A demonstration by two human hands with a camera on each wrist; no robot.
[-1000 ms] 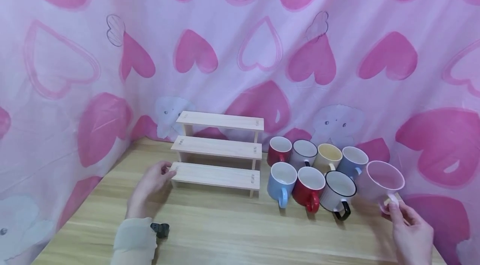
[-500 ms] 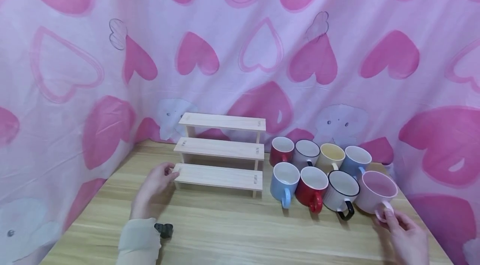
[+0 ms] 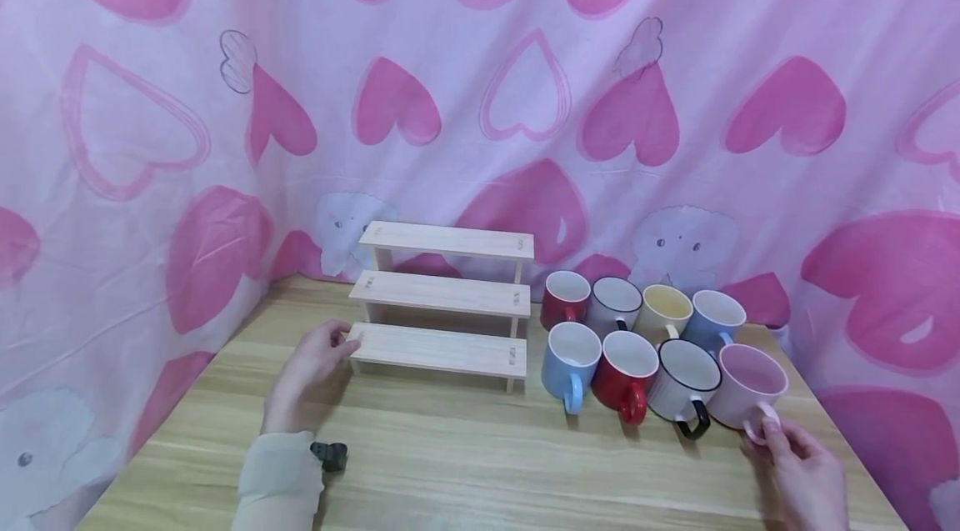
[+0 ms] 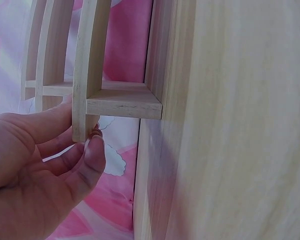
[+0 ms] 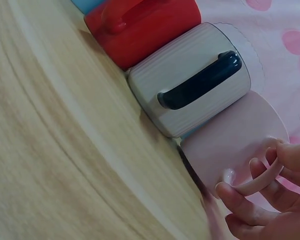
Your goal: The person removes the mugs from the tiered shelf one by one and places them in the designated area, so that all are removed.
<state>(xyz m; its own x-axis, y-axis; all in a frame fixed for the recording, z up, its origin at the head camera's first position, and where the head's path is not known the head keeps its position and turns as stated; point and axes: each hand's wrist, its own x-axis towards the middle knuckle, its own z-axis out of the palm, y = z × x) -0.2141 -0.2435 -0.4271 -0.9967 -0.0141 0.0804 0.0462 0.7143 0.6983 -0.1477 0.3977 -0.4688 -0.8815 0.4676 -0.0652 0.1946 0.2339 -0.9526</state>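
Note:
A pink mug (image 3: 750, 385) stands on the table at the right end of the front row of mugs. My right hand (image 3: 810, 473) holds its handle, thumb and fingers about it, as the right wrist view also shows. Beside that mug is a white mug with a black rim and black handle (image 5: 190, 80). At the left, a three-tier wooden shelf (image 3: 442, 349) stands on the table. My left hand (image 3: 315, 360) grips the left end of its lowest board; in the left wrist view the thumb and fingers (image 4: 92, 155) lie on either side of the board's end.
Left of the white mug stand a red mug (image 3: 624, 368) and a light blue mug (image 3: 570, 360). Behind them are a smaller red mug (image 3: 562, 306), a black-rimmed mug, a cream mug (image 3: 660, 314) and another blue mug (image 3: 712, 318). A heart-patterned curtain (image 3: 465, 56) hangs behind the wooden table (image 3: 487, 464).
My right hand has brought the pink mug down and left onto the table beside the white mug, still holding its handle. The left hand keeps its grip on the shelf.

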